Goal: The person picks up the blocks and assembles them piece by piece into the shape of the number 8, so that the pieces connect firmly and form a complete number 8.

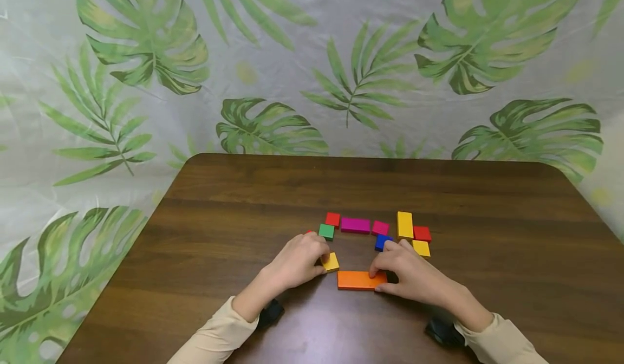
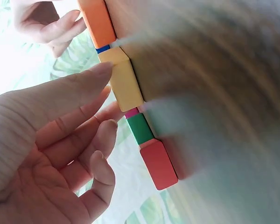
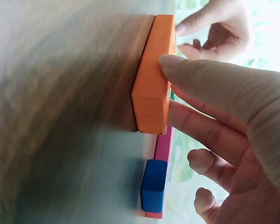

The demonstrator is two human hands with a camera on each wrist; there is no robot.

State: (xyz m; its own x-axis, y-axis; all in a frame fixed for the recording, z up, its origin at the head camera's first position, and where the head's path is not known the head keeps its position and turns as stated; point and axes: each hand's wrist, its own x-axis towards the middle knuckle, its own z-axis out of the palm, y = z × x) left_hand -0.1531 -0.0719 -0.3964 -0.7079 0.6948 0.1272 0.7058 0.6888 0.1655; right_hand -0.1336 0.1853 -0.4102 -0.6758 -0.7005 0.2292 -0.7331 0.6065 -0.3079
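With thumb and fingers, my left hand (image 1: 299,258) pinches a small yellow block (image 1: 331,262) on the table. The left wrist view shows my thumb on the near face of this yellow block (image 2: 125,84). My right hand (image 1: 414,272) grips the right end of a long orange block (image 1: 358,280), thumb on its near side. In the right wrist view the orange block (image 3: 154,79) lies flat. Just beyond the right fingers sits a blue block (image 1: 382,242), partly hidden by the hand. A green block (image 1: 326,232) lies beyond the left hand, near a mostly covered red block (image 2: 159,164).
On the brown table (image 1: 244,201), a red block (image 1: 333,219), a long magenta block (image 1: 355,225) and a pink block (image 1: 381,227) form the far row. To the right are a tall yellow block (image 1: 404,225), another red block (image 1: 422,233) and a yellow square block (image 1: 421,248).
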